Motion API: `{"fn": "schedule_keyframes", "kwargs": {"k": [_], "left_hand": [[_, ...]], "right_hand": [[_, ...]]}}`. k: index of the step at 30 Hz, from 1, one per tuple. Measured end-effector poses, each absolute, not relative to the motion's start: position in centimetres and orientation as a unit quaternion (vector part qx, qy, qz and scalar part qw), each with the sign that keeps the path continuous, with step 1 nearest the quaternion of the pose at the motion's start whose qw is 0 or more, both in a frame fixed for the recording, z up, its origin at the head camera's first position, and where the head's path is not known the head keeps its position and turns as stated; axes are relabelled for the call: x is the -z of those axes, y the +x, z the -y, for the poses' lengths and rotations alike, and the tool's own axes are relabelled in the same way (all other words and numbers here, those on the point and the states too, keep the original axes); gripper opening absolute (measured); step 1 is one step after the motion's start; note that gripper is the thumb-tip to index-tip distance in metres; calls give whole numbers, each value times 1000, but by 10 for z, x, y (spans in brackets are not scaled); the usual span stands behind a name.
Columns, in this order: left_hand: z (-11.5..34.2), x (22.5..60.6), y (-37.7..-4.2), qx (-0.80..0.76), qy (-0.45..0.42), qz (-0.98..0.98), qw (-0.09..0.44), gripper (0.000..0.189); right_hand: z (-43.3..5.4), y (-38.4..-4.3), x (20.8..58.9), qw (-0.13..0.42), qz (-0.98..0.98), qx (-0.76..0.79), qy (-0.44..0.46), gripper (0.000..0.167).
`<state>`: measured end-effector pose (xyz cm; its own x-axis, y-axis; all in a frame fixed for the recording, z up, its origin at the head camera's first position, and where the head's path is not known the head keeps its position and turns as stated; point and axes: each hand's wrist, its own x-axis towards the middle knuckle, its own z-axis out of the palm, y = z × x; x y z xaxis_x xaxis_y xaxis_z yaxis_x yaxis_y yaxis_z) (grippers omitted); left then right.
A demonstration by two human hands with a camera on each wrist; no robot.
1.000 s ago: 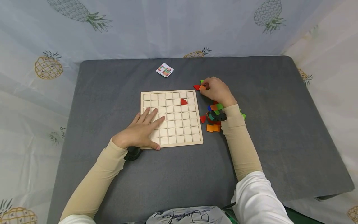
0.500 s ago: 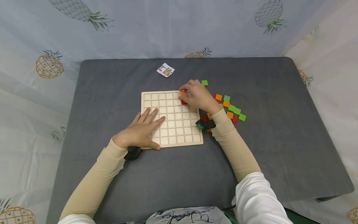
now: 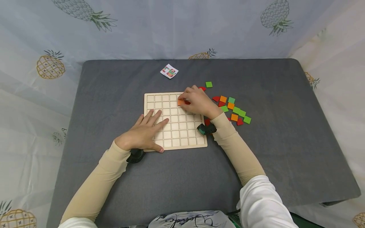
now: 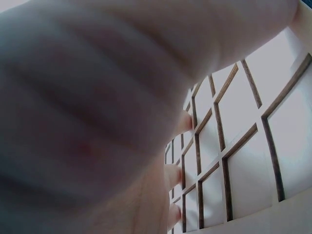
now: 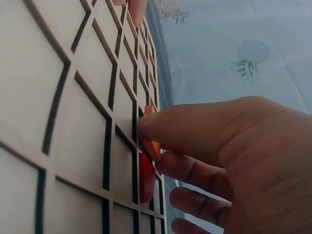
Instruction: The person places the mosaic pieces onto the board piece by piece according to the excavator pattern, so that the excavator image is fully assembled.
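Observation:
A light wooden grid board (image 3: 175, 148) lies on the grey table. My left hand (image 3: 144, 133) rests on its lower left part with the fingers spread; in the left wrist view the palm (image 4: 87, 107) hides much of the board. Over the board's upper right cells, my right hand (image 3: 198, 102) pinches an orange square tile (image 3: 180, 102) between thumb and fingers. In the right wrist view the orange tile (image 5: 152, 146) stands tilted at a cell, right beside a red quarter-round tile (image 5: 146, 179) that sits in the grid.
Several loose tiles in green, orange and red lie right of the board, among them an orange square (image 3: 234, 117) and a green square (image 3: 247, 120). One green tile (image 3: 209, 84) lies farther back. A small printed pattern card (image 3: 169, 71) lies behind the board.
My right hand has picked up the orange tile from beyond the board's upper right corner and carried it left over the grid, beside the red tile. My left hand has stayed still.

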<state>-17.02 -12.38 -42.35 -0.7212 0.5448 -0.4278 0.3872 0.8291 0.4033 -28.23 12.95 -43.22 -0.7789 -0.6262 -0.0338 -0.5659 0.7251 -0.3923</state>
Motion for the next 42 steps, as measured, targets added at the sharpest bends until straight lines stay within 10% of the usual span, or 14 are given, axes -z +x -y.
{"fn": "schedule_keyframes", "kwargs": {"k": [42], "left_hand": [[124, 426, -171, -149, 252, -917, 271, 115]], "right_hand": [[-130, -280, 428, 131, -922, 193, -309, 39]]}}
